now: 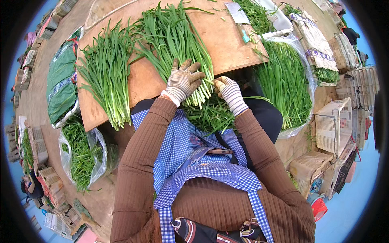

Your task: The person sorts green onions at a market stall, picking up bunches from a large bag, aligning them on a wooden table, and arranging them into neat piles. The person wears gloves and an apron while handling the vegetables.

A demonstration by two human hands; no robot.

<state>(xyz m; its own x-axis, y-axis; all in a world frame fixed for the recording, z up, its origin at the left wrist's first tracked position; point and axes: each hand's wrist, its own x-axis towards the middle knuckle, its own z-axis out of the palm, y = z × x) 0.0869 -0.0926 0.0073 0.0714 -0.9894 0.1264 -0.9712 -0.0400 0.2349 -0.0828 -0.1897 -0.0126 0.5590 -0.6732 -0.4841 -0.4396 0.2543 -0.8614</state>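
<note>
My left hand (184,79), in a soiled striped knit glove, lies with spread fingers on a pile of green Chinese chives (170,36) on the wooden board (225,54). At the right edge of that pile, my right hand (228,92), in a similar glove, pinches pale chive stalks (209,81) between thumb and fingers. A second bunch of chives (111,73) lies to the left, its white ends towards me. Loose green leaves (209,117) rest in my lap, below the pile. At the board's upper right lies a cleaver (238,13) with a turquoise-ended handle.
Right of the board stands a clear plastic bag of chives (284,85), below a white crate (284,18) of greens. A bag of loose leaves (82,158) stands at lower left, near a green-covered crate (62,82). Plastic crates (332,127) are stacked at far right.
</note>
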